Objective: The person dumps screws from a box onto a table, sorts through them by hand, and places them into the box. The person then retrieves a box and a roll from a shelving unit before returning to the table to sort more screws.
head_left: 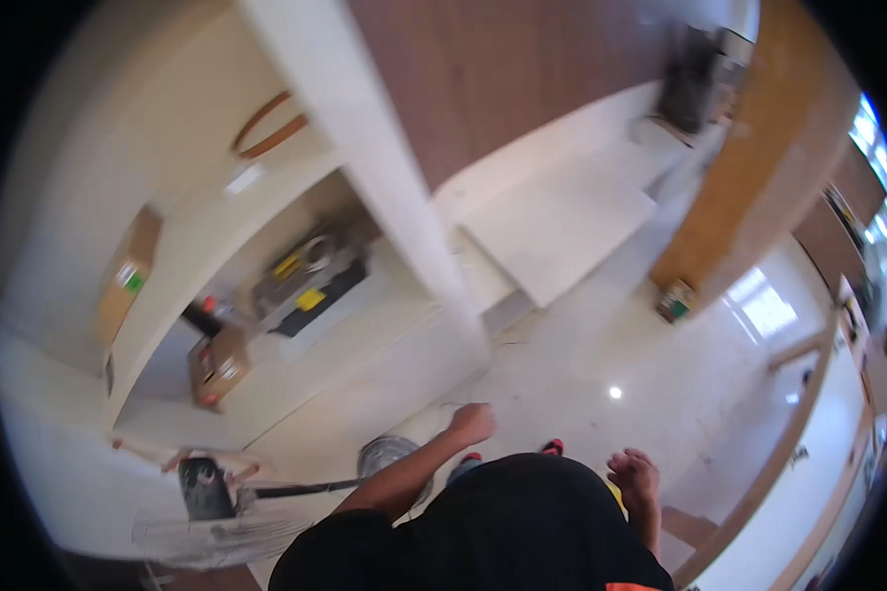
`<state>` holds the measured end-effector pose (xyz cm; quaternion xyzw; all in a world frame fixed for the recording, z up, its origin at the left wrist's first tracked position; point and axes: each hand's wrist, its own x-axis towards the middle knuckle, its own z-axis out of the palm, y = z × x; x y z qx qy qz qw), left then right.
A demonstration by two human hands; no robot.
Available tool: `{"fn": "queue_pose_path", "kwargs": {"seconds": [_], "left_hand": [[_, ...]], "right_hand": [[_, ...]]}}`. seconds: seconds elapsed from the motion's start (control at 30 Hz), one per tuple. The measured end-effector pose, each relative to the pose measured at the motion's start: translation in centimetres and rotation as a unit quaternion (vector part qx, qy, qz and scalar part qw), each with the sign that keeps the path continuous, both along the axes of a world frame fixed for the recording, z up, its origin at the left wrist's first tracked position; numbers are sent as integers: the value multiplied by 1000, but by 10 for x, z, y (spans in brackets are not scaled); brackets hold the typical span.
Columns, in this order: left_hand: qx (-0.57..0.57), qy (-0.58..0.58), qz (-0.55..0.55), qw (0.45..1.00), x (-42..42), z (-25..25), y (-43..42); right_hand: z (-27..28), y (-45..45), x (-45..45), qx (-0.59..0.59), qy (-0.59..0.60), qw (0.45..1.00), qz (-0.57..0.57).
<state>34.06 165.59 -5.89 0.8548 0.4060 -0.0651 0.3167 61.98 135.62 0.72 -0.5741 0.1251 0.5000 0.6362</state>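
My left hand [475, 422] hangs in front of my body, its fingers curled into a loose fist and nothing showing from it. White floor lies beneath it, and a round fan [389, 458] stands close to its forearm. On the other side, my right hand [638, 471] is held near my hip, touching nothing that I can make out. Its fingers are bent but slightly apart. A small yellow patch [616, 492] shows between that wrist and my black shirt; what it is I cannot tell.
A shelf unit [365, 360] at the left holds a grey machine [310, 276] and a cardboard box [217, 367]. A white panel [557, 231] lies ahead. A brown column-like piece [729, 187] stands right of it. A long wood-edged panel [808, 483] borders the right side.
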Motion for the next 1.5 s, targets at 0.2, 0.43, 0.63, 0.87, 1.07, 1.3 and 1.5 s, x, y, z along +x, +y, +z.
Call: {"fn": "queue_pose_path", "kwargs": {"seconds": [0.2, 0.43, 0.63, 0.87, 1.07, 1.3, 1.5], "left_hand": [[28, 103, -3, 994, 30, -23, -32], [-17, 243, -120, 962, 18, -65, -14], [-70, 317, -170, 930, 72, -98, 36], [-79, 336, -288, 893, 276, -146, 124], [64, 231, -419, 876, 550, -195, 178], [70, -12, -432, 899, 794, -127, 99], [55, 187, -516, 834, 845, -170, 42]], "right_hand": [[13, -23, 61, -5, -31, 999, -6], [-3, -38, 104, 10, 10, 999, -30], [-14, -48, 152, -61, -21, 993, -95], [10, -49, 246, -156, -88, 970, -163], [21, -56, 300, -150, -102, 947, -265], [3, -92, 364, -135, -58, 926, -347], [8, -132, 499, -111, -91, 937, -319]]}}
